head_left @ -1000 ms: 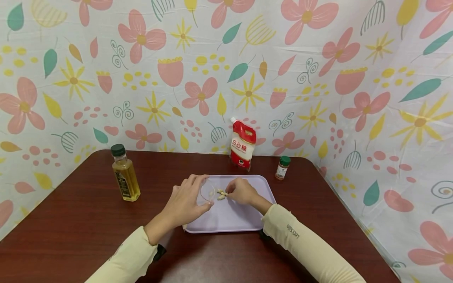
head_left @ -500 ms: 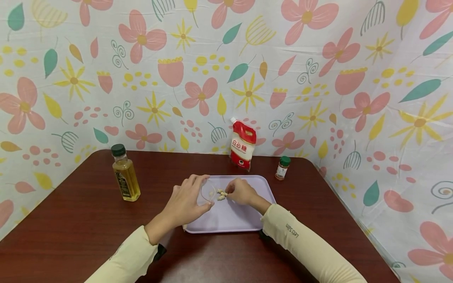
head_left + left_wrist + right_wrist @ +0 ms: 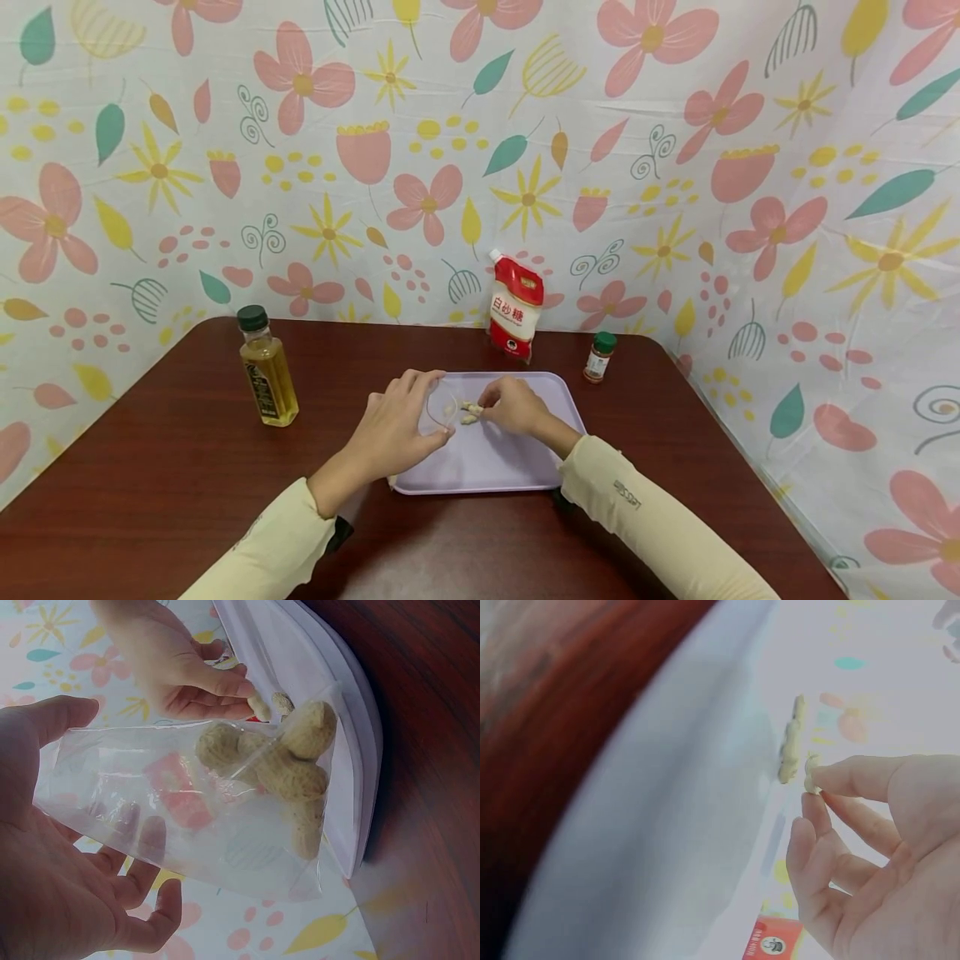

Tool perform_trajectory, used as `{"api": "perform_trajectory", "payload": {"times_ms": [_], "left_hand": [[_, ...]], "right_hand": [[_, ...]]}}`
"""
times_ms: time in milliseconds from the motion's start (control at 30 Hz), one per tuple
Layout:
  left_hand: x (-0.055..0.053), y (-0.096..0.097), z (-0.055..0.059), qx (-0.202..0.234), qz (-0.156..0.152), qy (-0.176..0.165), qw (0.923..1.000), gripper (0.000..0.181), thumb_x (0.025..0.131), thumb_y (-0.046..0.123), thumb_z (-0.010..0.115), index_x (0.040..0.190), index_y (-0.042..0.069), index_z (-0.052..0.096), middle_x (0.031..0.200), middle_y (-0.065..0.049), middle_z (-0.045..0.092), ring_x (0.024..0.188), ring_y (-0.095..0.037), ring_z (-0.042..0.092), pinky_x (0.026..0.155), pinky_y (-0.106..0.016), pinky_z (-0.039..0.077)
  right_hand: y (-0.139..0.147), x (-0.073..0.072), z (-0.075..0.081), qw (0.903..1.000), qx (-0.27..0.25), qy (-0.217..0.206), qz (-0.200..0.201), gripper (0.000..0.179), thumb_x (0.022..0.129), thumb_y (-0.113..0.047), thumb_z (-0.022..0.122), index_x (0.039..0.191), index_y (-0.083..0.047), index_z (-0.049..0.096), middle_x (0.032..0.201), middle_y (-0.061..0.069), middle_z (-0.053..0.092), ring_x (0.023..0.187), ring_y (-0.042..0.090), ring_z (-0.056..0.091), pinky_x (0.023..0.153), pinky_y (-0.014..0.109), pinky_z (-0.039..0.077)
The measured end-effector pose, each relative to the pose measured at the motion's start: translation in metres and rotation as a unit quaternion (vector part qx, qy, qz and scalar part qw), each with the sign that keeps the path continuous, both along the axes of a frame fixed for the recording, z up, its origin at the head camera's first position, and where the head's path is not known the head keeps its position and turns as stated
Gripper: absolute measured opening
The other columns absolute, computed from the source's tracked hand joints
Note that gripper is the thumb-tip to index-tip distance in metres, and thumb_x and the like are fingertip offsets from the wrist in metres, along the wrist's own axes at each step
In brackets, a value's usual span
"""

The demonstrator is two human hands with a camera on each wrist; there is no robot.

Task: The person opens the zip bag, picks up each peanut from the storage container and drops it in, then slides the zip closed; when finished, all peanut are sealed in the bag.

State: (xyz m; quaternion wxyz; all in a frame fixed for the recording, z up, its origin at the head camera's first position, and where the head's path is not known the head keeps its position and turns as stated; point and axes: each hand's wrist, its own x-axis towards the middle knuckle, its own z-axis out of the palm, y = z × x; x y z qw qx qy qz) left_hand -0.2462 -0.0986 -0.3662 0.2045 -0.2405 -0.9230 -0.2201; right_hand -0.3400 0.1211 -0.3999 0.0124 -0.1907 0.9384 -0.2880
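Observation:
My left hand (image 3: 390, 425) holds a clear plastic bag (image 3: 247, 847) at its mouth, thumb on one side and fingers on the other. Several unshelled peanuts (image 3: 292, 772) lie at the bag's bottom. Over the lilac tray (image 3: 487, 467), my right hand (image 3: 513, 407) pinches a peanut (image 3: 811, 774) between thumb and fingertips. Beside those fingertips, more peanuts (image 3: 790, 742) lie on the tray. In the head view the bag is hard to make out, with only its round rim and a pale glint showing.
Behind the tray stands a red and white sugar pouch (image 3: 516, 308). A small green-capped spice jar (image 3: 598, 358) is at the back right, and an oil bottle (image 3: 268, 375) stands on the left. A floral curtain (image 3: 427, 167) hangs behind the dark wooden table (image 3: 187, 500).
My right forearm and sleeve have shifted slightly right, and the peanut at the right fingertips has moved a little. The left hand with the bag stays almost still.

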Motion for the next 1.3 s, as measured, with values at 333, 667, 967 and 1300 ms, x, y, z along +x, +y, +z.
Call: {"api": "perform_trajectory", "payload": {"times_ms": [333,667,967,1300], "left_hand": [[0.001,0.0,-0.001,-0.001,-0.002,0.001,1.0,0.07,0.081,0.039,0.077,0.14,0.013,0.05,0.118,-0.002,0.056,0.105,-0.023,0.056,0.072,-0.043,0.041],[0.003,0.001,0.001,-0.001,0.003,-0.009,1.0,0.07,0.081,0.04,0.077,0.141,0.015,0.049,0.12,-0.003,0.055,0.106,-0.024,0.055,0.073,-0.043,0.039],[0.004,0.002,0.001,-0.001,0.004,-0.003,1.0,0.073,0.08,0.04,0.079,0.141,0.012,0.049,0.121,-0.005,0.056,0.104,-0.025,0.055,0.072,-0.043,0.04],[0.003,0.004,0.0,0.006,0.001,0.004,1.0,0.073,0.08,0.04,0.079,0.14,0.013,0.049,0.121,-0.005,0.056,0.101,-0.025,0.055,0.072,-0.044,0.041]], "right_hand": [[0.004,0.012,0.014,0.9986,-0.032,0.035,0.023,0.007,0.082,-0.005,0.074,0.087,-0.009,0.076,0.084,-0.001,0.071,0.078,0.013,0.065,0.067,0.032,0.051],[0.01,0.028,0.031,0.9951,-0.085,0.04,0.031,0.006,0.085,-0.007,0.072,0.088,-0.009,0.076,0.084,0.0,0.071,0.066,0.012,0.062,0.059,0.03,0.051],[0.013,0.044,0.049,0.9914,-0.116,0.054,0.029,0.005,0.087,-0.009,0.073,0.09,-0.01,0.076,0.086,0.0,0.071,0.059,0.014,0.06,0.053,0.03,0.05],[0.009,0.062,0.065,0.9839,-0.149,0.094,0.032,0.005,0.085,-0.01,0.075,0.09,-0.01,0.077,0.084,0.0,0.071,0.055,0.018,0.055,0.047,0.03,0.046]]}}
